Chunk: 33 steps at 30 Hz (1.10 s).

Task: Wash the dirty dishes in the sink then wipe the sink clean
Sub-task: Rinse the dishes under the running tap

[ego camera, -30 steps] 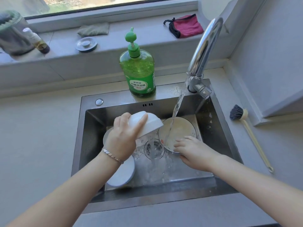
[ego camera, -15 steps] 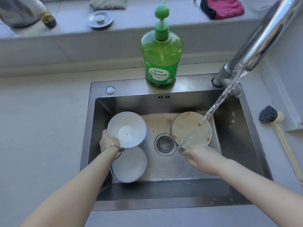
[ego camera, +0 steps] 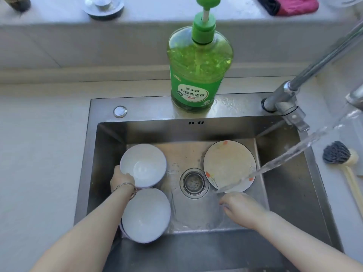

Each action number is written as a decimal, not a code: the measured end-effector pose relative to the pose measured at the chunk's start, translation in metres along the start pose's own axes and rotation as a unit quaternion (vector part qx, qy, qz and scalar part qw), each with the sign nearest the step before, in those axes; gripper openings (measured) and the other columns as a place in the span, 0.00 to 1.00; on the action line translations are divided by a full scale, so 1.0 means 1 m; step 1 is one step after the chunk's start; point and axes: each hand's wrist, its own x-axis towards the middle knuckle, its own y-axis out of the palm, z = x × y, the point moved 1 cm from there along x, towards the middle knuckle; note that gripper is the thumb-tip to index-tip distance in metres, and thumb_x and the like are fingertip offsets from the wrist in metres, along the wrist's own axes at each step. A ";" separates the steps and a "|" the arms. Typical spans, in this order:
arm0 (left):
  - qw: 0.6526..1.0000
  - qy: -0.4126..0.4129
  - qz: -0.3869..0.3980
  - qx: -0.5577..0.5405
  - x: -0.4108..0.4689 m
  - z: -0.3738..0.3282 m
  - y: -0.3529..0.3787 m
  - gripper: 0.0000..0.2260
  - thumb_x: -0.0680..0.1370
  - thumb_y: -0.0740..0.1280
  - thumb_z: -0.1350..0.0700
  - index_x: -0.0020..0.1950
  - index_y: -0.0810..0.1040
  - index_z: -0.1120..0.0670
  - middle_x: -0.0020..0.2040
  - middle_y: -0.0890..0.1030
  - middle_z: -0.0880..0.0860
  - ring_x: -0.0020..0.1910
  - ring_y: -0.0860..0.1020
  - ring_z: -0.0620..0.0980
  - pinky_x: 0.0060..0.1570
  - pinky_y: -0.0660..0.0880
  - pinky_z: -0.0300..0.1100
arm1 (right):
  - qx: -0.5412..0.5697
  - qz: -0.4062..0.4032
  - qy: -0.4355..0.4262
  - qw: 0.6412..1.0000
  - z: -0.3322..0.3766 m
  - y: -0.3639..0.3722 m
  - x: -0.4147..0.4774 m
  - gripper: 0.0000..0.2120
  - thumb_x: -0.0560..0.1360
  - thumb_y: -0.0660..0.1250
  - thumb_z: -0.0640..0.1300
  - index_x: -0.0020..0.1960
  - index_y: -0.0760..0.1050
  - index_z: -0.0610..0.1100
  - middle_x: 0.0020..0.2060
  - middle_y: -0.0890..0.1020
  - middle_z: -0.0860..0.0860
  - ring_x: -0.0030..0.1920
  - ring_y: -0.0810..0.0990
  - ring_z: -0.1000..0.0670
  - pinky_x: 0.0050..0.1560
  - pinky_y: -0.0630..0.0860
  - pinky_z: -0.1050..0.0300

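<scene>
Bare drain between bowls and plate

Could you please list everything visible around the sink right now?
Sink: one, steel, centre.
Bowls: two, white, sink's left; far one, near one.
Plate: one, cream with orange marks, sink's right, under the water stream.
Drain: one, metal, sink floor.
Soap bottle: one, green, sink's back rim.
Tap: one, chrome, back right, running.
Brush: one, dark bristles, right counter.
Cloth: one, pink, sill.
Drain plug: one, metal, sill.
Left hand: grips far bowl.
Right hand: empty, below plate.
</scene>
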 end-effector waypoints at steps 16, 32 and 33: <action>0.964 0.202 -0.001 0.172 -0.050 -0.015 0.006 0.24 0.76 0.61 0.62 0.72 0.61 0.57 0.72 0.57 0.62 0.69 0.56 0.61 0.66 0.60 0.53 | -0.070 -0.050 0.131 0.988 -0.037 0.040 0.051 0.16 0.76 0.57 0.36 0.64 0.69 0.40 0.60 0.74 0.44 0.61 0.72 0.45 0.58 0.68 0.53; 0.921 0.318 0.173 0.141 -0.107 -0.011 0.041 0.12 0.78 0.60 0.61 0.59 0.76 0.53 0.56 0.78 0.54 0.55 0.77 0.49 0.54 0.69 0.36 | -0.264 0.054 -0.052 0.962 -0.056 0.066 0.067 0.16 0.73 0.57 0.29 0.59 0.74 0.35 0.57 0.77 0.39 0.58 0.76 0.39 0.51 0.73 0.49; 0.921 0.318 0.173 0.140 -0.110 -0.010 0.042 0.12 0.78 0.60 0.61 0.59 0.76 0.54 0.56 0.78 0.54 0.55 0.77 0.49 0.54 0.69 0.35 | -0.272 0.057 -0.053 0.959 -0.056 0.064 0.064 0.16 0.73 0.57 0.29 0.59 0.74 0.35 0.57 0.77 0.39 0.58 0.76 0.39 0.51 0.73 0.49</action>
